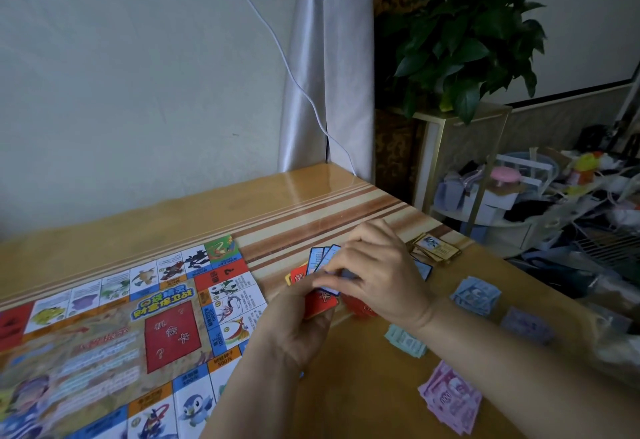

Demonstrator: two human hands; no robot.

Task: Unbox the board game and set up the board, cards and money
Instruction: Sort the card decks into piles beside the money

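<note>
From the head camera, the left hand point(298, 320) was raised over the wooden surface point(363, 386), its fingers curled round a fan of red and blue cards point(320, 262). The right hand point(377, 272) arched above, fingertips pinching the fan. The unfolded board point(121, 317) lay to the left and money piles point(450, 400) to the right.

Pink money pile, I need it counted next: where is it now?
Head view, lower right: the pink money pile lies on the table, right of the board, nearest the person, with the teal pile just beyond it.

One game board point(104, 327), four money piles point(476, 294), one gold card stack point(436, 248), one potted plant point(467, 33).
</note>
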